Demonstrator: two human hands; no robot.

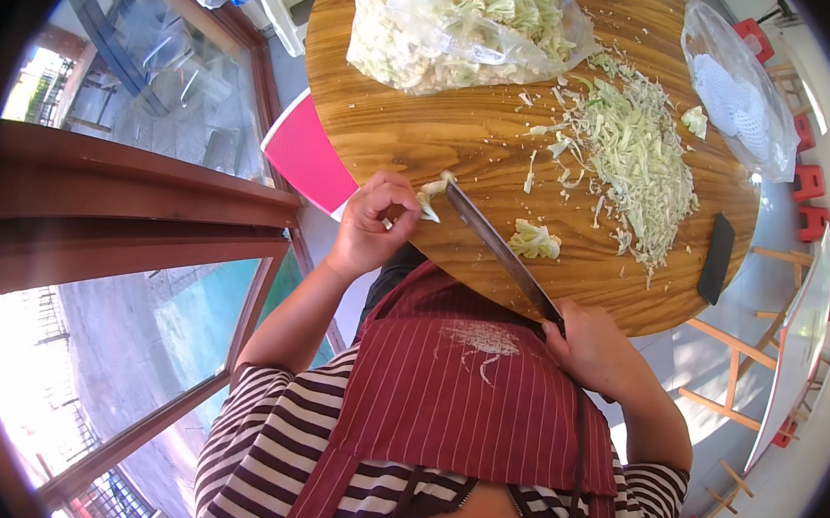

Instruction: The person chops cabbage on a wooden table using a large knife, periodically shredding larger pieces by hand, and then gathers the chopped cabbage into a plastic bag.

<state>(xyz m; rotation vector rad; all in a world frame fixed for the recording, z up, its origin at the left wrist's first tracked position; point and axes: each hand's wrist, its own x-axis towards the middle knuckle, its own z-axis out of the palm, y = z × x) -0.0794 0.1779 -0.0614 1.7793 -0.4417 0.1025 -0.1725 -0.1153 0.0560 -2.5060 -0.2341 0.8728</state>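
Observation:
My left hand (382,217) is at the near left edge of the round wooden table (424,133), its fingers pinching a small pale piece of cauliflower (434,187). In my right hand (586,339) is the handle of a long knife (502,251); its blade slants up and left, the tip touching or very near that piece. A cauliflower floret (535,240) lies just right of the blade. Farther right is a heap of pale green trimmings (635,159). A clear plastic bag (466,42) full of cauliflower pieces stands on the far side.
A dark rectangular block (716,260) lies at the table's right edge. Beyond the trimmings are a small floret (694,122) and a plastic bag with white foam netting (740,101). A pink and white object (311,151) is beside the table's left edge, near a brown-framed window (139,182).

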